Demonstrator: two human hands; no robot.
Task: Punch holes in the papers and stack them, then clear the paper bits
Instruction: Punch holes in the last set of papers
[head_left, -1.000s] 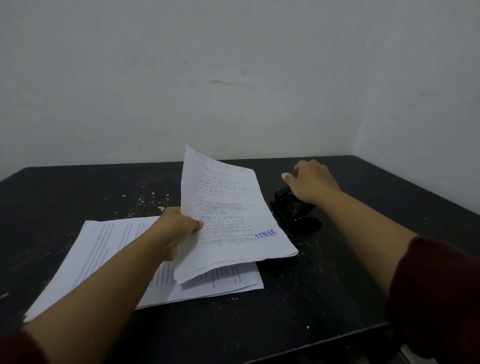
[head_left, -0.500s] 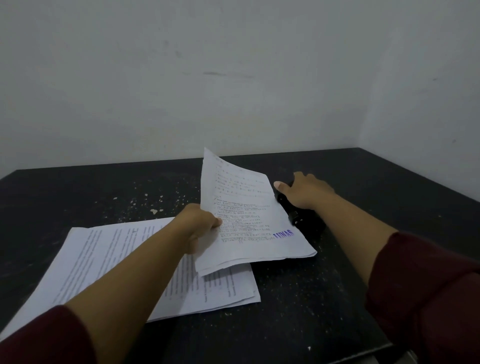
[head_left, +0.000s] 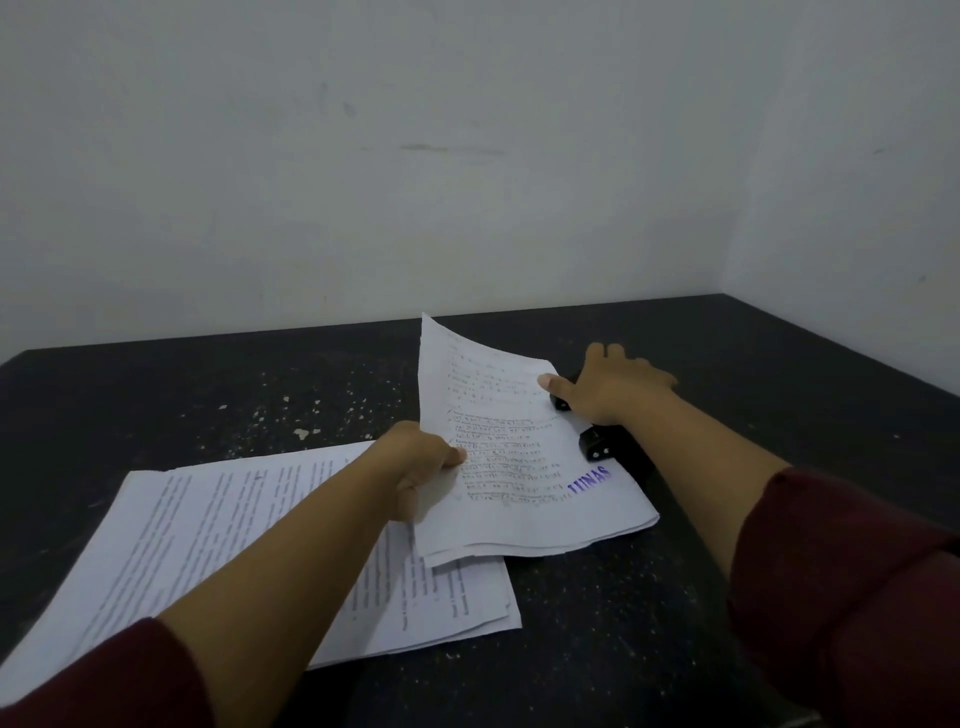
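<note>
My left hand (head_left: 418, 462) pinches the left edge of a thin bundle of printed sheets (head_left: 514, 462) bearing a purple stamp, its far corner curling upward. The bundle's right edge reaches the black hole punch (head_left: 602, 444), which stands on the dark table (head_left: 675, 597). My right hand (head_left: 613, 389) rests on top of the punch with the palm down and the fingers spread, thumb touching the paper's edge. A flat stack of printed papers (head_left: 249, 545) lies on the table to the left, partly under my left forearm and the held bundle.
Small white paper bits (head_left: 301, 432) are scattered over the table behind the flat stack and in front of the punch. White walls close the table at the back and on the right. The table's front edge runs along the bottom right.
My left hand has carried the bundle to the right until its edge reached the punch. My right hand has stayed on top of the punch.
</note>
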